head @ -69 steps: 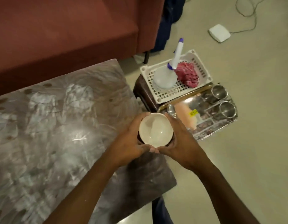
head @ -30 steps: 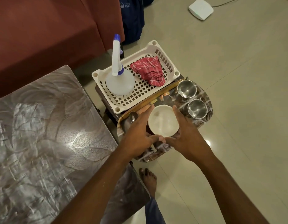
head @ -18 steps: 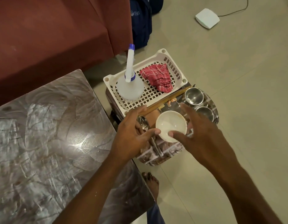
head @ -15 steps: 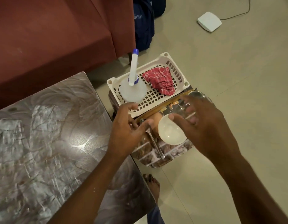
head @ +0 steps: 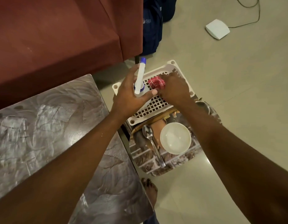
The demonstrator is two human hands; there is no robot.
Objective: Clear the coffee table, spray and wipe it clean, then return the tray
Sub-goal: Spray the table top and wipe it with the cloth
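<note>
The white spray bottle (head: 140, 75) with a blue tip stands in the white slotted basket (head: 156, 105); my left hand (head: 132, 92) is wrapped around its neck. My right hand (head: 174, 89) lies on the red checked cloth (head: 156, 83) in the same basket, fingers closing over it. The patterned tray (head: 166, 164) sits on the floor just in front of the basket, holding a white bowl (head: 175, 137), a spoon (head: 150, 139) and a steel cup (head: 203, 105) partly hidden by my right forearm. The marble coffee table (head: 51, 131) fills the left.
A red sofa (head: 59, 34) runs behind the table. A dark blue bag (head: 152, 29) leans by the sofa's end. A white box with a cable (head: 217, 29) lies on the tiled floor at the back right. My bare foot (head: 150, 189) is by the table corner.
Both hands set the white bowl on the tray and let go. They then moved up to the basket: the left onto the spray bottle, the right onto the red cloth.
</note>
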